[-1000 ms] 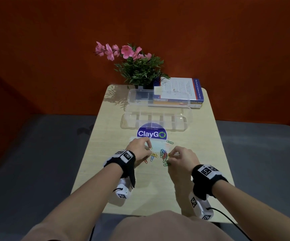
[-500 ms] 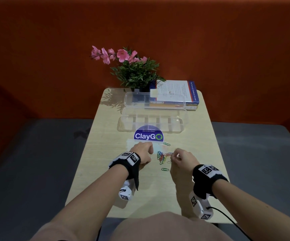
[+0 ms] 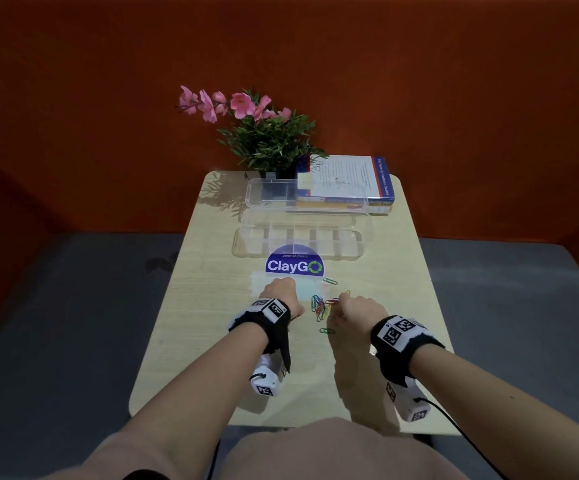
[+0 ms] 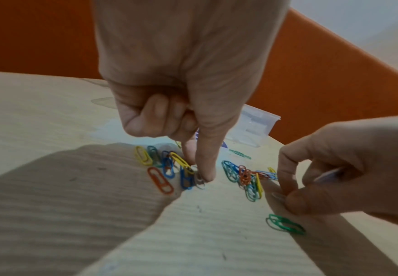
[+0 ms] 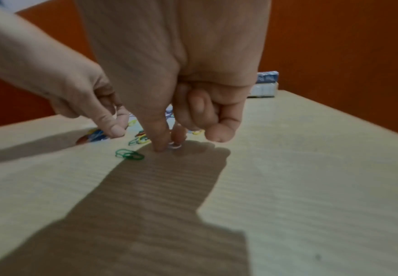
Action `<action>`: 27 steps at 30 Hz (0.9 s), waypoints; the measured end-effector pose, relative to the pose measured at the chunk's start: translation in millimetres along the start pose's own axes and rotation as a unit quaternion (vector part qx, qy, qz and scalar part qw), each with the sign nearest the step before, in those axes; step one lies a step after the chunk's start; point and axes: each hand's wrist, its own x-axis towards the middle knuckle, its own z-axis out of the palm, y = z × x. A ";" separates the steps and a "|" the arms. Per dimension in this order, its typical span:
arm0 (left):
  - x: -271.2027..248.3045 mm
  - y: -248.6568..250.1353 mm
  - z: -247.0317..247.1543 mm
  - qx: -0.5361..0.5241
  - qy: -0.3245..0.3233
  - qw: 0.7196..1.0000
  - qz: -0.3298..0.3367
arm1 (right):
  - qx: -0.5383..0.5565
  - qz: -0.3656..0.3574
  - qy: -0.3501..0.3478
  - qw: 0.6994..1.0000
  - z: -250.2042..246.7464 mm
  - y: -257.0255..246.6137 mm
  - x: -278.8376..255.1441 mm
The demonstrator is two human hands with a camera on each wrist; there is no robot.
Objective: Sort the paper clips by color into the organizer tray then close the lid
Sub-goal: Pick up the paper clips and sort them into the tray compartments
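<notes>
Both hands are working the loose paper clips [image 3: 321, 308] lying mid-surface, near of the ClayGo sticker [image 3: 294, 265], all still outside the clear organizer tray [image 3: 298, 242], which is sitting well apart on the far side with its lid [image 3: 307, 195] standing open

Left hand [image 3: 281, 296] is curling most fingers in and pressing its extended index fingertip [image 4: 205, 173] down at a pale clip [image 4: 199, 180] on the right edge of its small cluster; thumb looks alongside, so whether it is actually pinching the clip I cannot tell

Right hand [image 3: 359, 311] is closing thumb and forefinger on a small pale clip [image 5: 174, 145] down at the surface, other fingers tucked in; grip looks like a pinch but blur is hiding the contact

Key relation: the mixed pile is lying between the two hands, touching distance for both, clips' long axes running roughly near-far; one green pair [image 4: 285, 224] is lying apart on the near side just beside the right hand, another green clip [image 3: 329, 281] apart on the far side by the sticker. Tray is straight ahead, far of both hands, so either hand is needing a forward carry; neither looks clearly nearer

Potted plant [image 3: 267, 133] and book stack [image 3: 347, 181] are sitting behind the tray on the surface [image 3: 212, 341]; judging sorting as barely started, compartments looking empty
</notes>
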 end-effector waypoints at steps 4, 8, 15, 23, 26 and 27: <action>-0.2 -4.8 1.2 -0.040 0.007 0.999 -0.011 | -0.021 0.003 0.015 1.000 1.1 -2.7 -5.7; -3.6 -12.0 -1.5 -0.030 0.013 0.999 -0.011 | 0.176 0.070 0.027 0.982 -0.6 10.0 -4.7; -3.0 -11.5 2.0 -0.017 0.013 1.000 0.017 | 0.632 0.154 0.001 0.760 -5.2 18.0 -11.5; -2.4 -25.1 -5.1 -0.035 0.050 0.998 0.033 | 0.730 0.093 -0.064 0.674 -4.9 15.0 -10.8; -4.4 -37.4 -14.5 -0.081 0.097 0.992 -0.007 | 0.717 0.079 -0.041 0.692 -3.4 16.3 -7.7; -5.5 -42.2 -16.8 -0.093 0.116 0.989 -0.013 | 0.714 0.082 -0.037 0.695 -3.7 16.2 -7.7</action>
